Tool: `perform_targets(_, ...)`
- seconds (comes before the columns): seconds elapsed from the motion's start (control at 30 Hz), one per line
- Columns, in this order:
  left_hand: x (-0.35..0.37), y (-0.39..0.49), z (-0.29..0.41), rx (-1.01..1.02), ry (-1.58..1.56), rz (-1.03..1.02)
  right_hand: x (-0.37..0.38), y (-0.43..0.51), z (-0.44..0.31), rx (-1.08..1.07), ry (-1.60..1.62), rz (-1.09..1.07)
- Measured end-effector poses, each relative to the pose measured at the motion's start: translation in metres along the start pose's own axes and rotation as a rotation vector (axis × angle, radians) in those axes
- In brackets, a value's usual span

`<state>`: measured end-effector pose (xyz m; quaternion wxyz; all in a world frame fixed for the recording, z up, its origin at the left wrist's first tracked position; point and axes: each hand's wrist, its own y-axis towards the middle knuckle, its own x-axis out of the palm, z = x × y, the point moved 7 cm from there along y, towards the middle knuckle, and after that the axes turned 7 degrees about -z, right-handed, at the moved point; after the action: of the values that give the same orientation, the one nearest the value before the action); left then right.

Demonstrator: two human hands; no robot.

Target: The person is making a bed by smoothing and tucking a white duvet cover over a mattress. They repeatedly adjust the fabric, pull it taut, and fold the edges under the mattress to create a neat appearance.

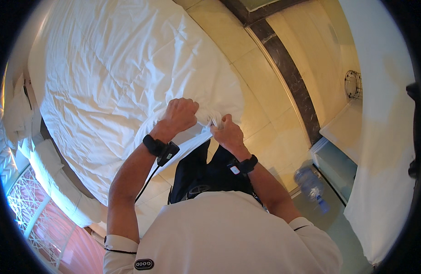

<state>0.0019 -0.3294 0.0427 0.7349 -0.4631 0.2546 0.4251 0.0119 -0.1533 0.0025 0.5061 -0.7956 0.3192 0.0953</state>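
Note:
A large white duvet (104, 68), wrinkled all over, spreads in front of me and to my left. Its near edge is pulled up off the bed. My left hand (181, 114) is closed in a fist on that edge, knuckles upward. Close beside it, my right hand (228, 134) pinches a gathered, twisted bunch of the same white fabric. A stretch of cloth hangs between and below the two hands, towards my dark trousers (193, 171). The bed under the duvet is hidden.
Beige floor tiles (255, 89) run along the right, bordered by a dark stone strip (289, 65). A large plastic water bottle (309, 183) stands or lies at lower right, near a hanging white curtain (381, 137). A wire basket (353, 84) and white lattice (32, 209) are farther out.

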Motion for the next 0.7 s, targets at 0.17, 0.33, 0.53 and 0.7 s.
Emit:
perform_targets(0.17,0.000,0.004,0.008,-0.057,0.060,-0.188,0.042,0.013,0.041,-0.098,0.227,0.204)
perform_targets(0.33,0.007,-0.005,0.007,0.094,0.051,-0.236,0.034,0.009,0.035,-0.364,0.235,0.407)
perform_targets(0.53,-0.031,-0.020,-0.037,0.131,-0.393,-0.252,0.025,-0.002,-0.021,-0.513,0.496,0.030)
perform_targets(0.7,-0.059,-0.025,-0.083,-0.028,-0.857,-0.083,0.073,0.031,-0.063,-0.451,1.064,-0.694)
